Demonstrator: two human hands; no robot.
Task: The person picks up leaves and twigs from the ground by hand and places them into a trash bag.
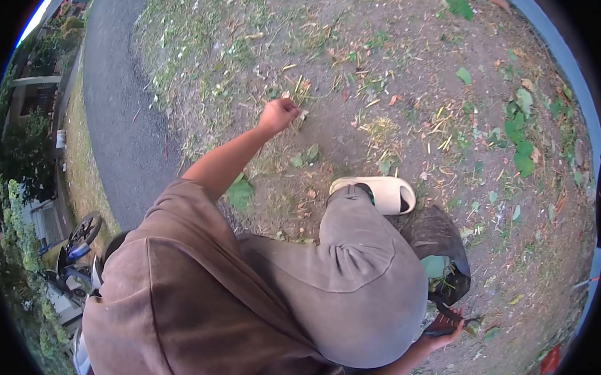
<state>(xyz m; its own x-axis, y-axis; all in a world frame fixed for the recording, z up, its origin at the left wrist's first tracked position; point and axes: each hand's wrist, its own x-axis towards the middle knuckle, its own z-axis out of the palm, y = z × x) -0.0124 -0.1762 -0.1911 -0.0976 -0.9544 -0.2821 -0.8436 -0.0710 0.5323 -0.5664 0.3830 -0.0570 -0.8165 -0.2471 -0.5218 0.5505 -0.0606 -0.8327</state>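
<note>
My left hand [279, 115] reaches out low over the ground, fingers pinched together. A small pale dry leaf [304, 114] shows at its fingertips. To the right of my bent knee, my right hand [447, 336] is closed around a dark strip with some red on it, which appears to be the edge or handle of a black bag [439, 237]. The bag sags open beside my foot, and green leaves [436, 266] show in its mouth. My knee and sleeve hide part of the right arm.
Dry grass, twigs and fallen leaves litter the bare soil [356, 143]. A cream slide sandal [384, 193] is on my foot. An asphalt path [117, 79] runs along the left, with a parked bicycle or motorbike [76, 258]. A bluish edge [586, 93] borders the right.
</note>
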